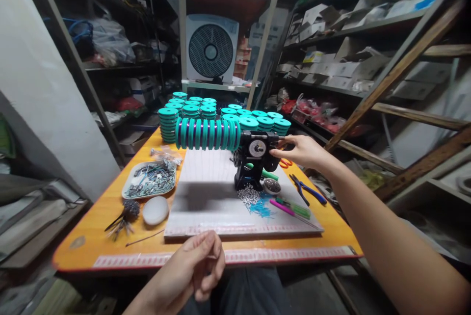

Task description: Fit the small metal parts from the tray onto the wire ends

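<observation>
Left hand: mine, low before the table edge; fingers loosely curled, thumb resting on the forefinger, nothing visible in it.
White board: flat on the yellow table, just beyond that hand.
Small goods: blue slivers, silvery beads, magenta-handled tool, all on the board's right half.
Pliers: blue-handled, right of the small goods.
White tray: left of the board, full of small metal-looking pieces.
Black winder: upright on the board, dial facing me; looks heavy and rigid — best steadied by its foot.
Right hand: mine, thumb and forefinger parted about the winder's right end; how firm the hold, I cannot tell.
Teal spool row: jutting left from the winder; likely light, stiff, slick — I would take it by the rims, sparing the purple windings.
Teal stacks: at the table's far end.
Box fan: on the shelf behind.
</observation>
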Available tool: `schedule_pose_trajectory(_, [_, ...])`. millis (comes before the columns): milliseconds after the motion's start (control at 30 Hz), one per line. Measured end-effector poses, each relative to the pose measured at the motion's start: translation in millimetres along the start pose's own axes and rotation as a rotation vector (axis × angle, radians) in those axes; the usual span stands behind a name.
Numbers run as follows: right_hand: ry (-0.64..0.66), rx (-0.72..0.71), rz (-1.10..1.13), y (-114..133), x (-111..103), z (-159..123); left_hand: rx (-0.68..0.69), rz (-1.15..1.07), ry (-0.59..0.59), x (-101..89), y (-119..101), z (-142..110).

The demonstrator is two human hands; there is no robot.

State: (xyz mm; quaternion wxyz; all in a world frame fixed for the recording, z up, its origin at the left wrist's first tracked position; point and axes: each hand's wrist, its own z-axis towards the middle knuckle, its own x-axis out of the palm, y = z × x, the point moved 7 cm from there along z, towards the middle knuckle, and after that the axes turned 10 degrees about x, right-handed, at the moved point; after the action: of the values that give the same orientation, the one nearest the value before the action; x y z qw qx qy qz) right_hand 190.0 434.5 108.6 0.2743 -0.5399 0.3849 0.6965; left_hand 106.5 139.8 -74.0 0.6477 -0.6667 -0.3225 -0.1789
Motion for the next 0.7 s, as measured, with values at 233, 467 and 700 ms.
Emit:
schedule_pose_trajectory(233, [0.001,0.000,-0.004,-0.5,0.8,-0.6,0.007,0.006,-0.050,-2.1,10.5,0.4])
schedule_pose_trajectory(467, [-0.029,0.010,-0.036,-0.1,2.0,-7.1,0.000,-0.032,-0.081,1.5,19.1,-2.5])
schedule_pose_trajectory(700, [-0.071,0.042,-0.017,3.0,-1.1,-9.8,-0.031,-0.051,-0.212,-6.1,21.5,-5.2])
